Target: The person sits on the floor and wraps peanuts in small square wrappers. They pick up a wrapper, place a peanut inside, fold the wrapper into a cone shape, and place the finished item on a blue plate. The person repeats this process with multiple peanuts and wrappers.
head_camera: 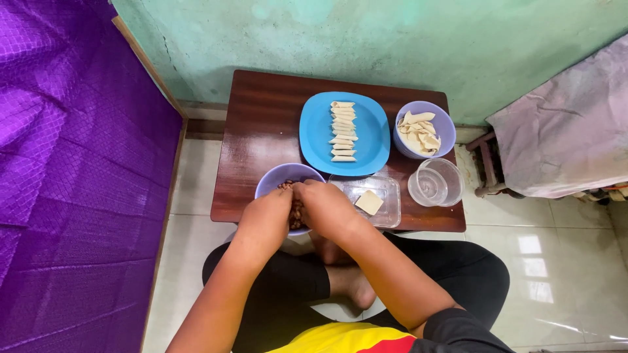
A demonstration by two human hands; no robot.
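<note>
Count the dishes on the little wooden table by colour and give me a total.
Purple bowls: 2, one under both hands, one holding pale wrappers
Blue plate: 1
Clear containers: 2, a tray and a cup
Total: 5

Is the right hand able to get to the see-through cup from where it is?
Probably yes. The right hand is at the bowl of filling, and the clear cup stands on the same table, off to its right. Only a low clear tray lies between them.
</note>
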